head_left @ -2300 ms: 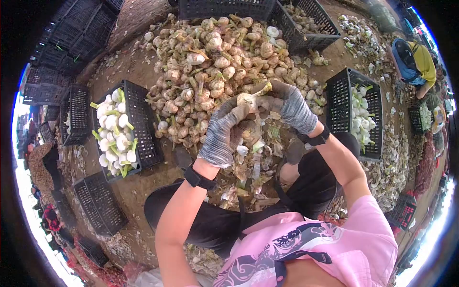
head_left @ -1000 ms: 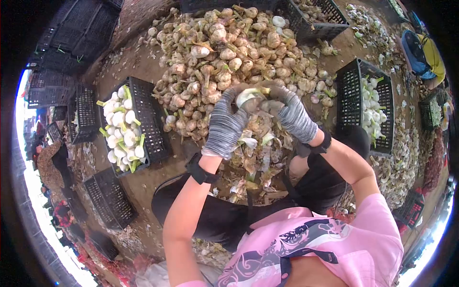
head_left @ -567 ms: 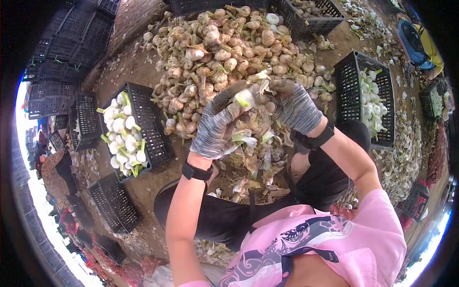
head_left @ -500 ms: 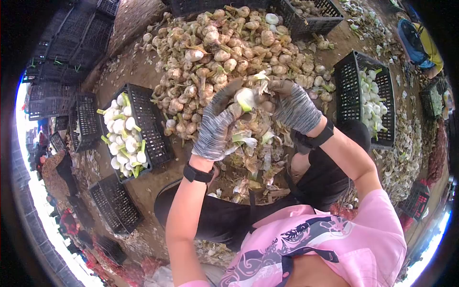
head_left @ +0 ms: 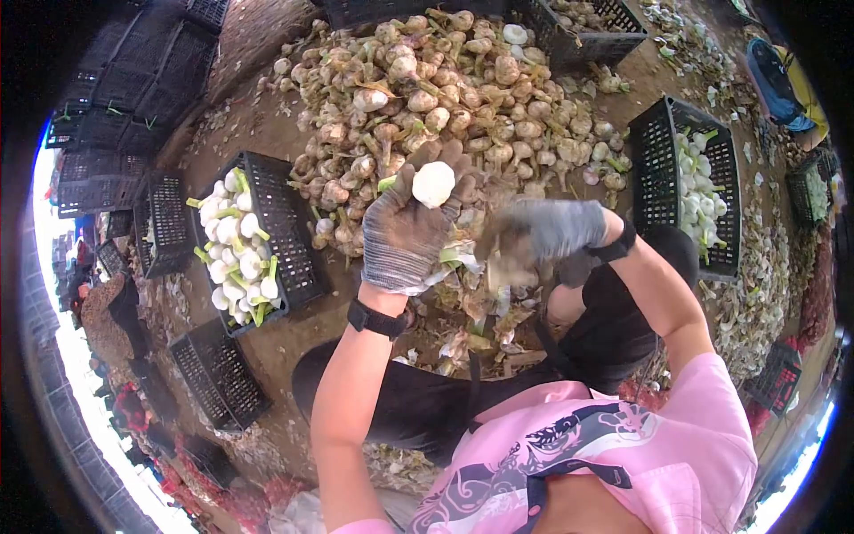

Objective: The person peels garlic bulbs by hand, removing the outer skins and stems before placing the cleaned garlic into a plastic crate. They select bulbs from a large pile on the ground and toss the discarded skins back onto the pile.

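A peeled white garlic bulb (head_left: 434,184) rests on the upturned palm of my left hand (head_left: 405,233), its green stem poking out to the left by the thumb. My left hand wears a grey striped glove with a dirty palm, and the fingers curl behind the bulb. To the right, my right hand (head_left: 551,227), gloved the same way, is smeared by motion. Below its fingers is a pale blur, perhaps falling skins. Loose peeled skins (head_left: 463,258) lie under both hands. Just beyond them is a big heap of unpeeled garlic bulbs (head_left: 391,98).
A black crate (head_left: 285,240) of white garlic bulbs stands tilted at left, another crate (head_left: 640,169) at right. An upturned-looking black crate (head_left: 218,378) lies lower left. Stacked crates (head_left: 116,80) rise at far left. Skins (head_left: 756,276) litter the ground at right.
My right hand has let go of the bulb and swung down, away from it. My left hand has turned palm up with the bulb, whose loose outer skin is off.
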A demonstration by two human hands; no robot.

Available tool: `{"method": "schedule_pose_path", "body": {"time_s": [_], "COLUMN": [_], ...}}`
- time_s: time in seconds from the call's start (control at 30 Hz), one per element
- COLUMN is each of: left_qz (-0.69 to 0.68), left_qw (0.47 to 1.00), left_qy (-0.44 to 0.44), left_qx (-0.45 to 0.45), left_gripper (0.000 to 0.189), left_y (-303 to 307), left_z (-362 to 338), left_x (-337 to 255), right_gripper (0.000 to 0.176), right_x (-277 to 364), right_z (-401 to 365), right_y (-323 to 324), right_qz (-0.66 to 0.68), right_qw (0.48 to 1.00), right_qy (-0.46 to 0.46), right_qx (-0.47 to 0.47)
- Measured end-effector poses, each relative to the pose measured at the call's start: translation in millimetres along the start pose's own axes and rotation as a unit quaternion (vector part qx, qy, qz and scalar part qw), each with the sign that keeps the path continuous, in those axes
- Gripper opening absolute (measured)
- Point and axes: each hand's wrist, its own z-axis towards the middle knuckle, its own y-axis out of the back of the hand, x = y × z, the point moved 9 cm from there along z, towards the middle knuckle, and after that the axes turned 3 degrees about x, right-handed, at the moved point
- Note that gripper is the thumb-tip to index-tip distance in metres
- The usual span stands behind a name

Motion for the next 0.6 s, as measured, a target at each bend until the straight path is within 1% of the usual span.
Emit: {"method": "schedule_pose_path", "body": {"time_s": [0.03, 0.07, 0.1, 0.13, 0.17, 0.2, 0.23, 0.27, 0.3, 0.33, 0.37, 0.4, 0.47, 0.5, 0.53, 0.57, 0.6], "left_qz": [-0.024, -0.024, -0.020, -0.017, -0.020, 0.058, 0.134, 0.130, 0.320, 0.499, 0.713, 0.709, 0.658, 0.500, 0.498, 0.478, 0.456], "left_qw": [1.000, 1.000, 1.000, 1.000, 1.000, 0.997, 0.986, 0.987, 0.941, 0.856, 0.687, 0.691, 0.742, 0.857, 0.858, 0.860, 0.859], "left_qy": [0.002, 0.001, 0.003, 0.007, 0.009, -0.022, -0.050, -0.042, 0.013, 0.066, -0.141, -0.137, -0.076, 0.036, 0.040, 0.058, 0.075], "left_qx": [-0.004, -0.004, -0.013, -0.022, -0.022, -0.056, -0.089, -0.086, -0.107, -0.119, 0.024, 0.031, -0.102, -0.121, -0.122, -0.170, -0.219], "left_gripper": [0.037, 0.037, 0.036, 0.036, 0.036, 0.034, 0.034, 0.034, 0.036, 0.040, 0.035, 0.035, 0.043, 0.046, 0.046, 0.044, 0.041], "left_y": [0, 1, 5, 11, 18, 32, 44, 44, 47, 51, 14, 16, 47, 48, 50, 62, 73], "left_z": [2, 3, 3, 4, 5, 5, 5, 5, 3, 1, -4, -1, 2, -4, -5, -7, -10], "left_x": [-1, -2, -2, 0, 4, 3, 3, 10, 21, 30, 28, 35, 35, 45, 42, 36, 31], "right_gripper": [0.039, 0.042, 0.056, 0.056, 0.059, 0.063, 0.062, 0.060, 0.056, 0.051, 0.045, 0.040, 0.030, 0.029, 0.030, 0.031, 0.030], "right_x": [-7, -20, -52, -70, -64, -55, -56, -45, -47, -1, -52, -83, -107, -142, -129, -163, -171], "right_z": [-5, -19, -26, -29, -11, -8, -10, -7, -2, -5, -15, -27, -60, -90, -111, -155, -196], "right_y": [-24, -42, -52, -56, -27, 3, 2, 0, -4, 12, 2, -36, -18, 2, 22, 51, 67], "right_qz": [-0.063, -0.125, -0.200, -0.199, -0.169, -0.135, 0.171, 0.459, 0.405, -0.052, 0.361, 0.704, 0.779, 0.726, 0.733, 0.643, 0.603], "right_qw": [0.984, 0.937, 0.900, 0.900, 0.949, 0.963, 0.952, 0.848, 0.893, 0.985, 0.906, 0.647, 0.514, 0.551, 0.506, 0.551, 0.538], "right_qy": [-0.093, -0.183, -0.227, -0.228, -0.230, -0.227, -0.220, -0.191, -0.121, 0.037, -0.104, -0.216, -0.162, -0.130, -0.087, -0.048, -0.053], "right_qx": [0.138, 0.271, 0.313, 0.314, 0.133, -0.055, -0.124, -0.185, -0.155, -0.157, -0.194, -0.196, -0.321, -0.391, -0.446, -0.530, -0.587]}}
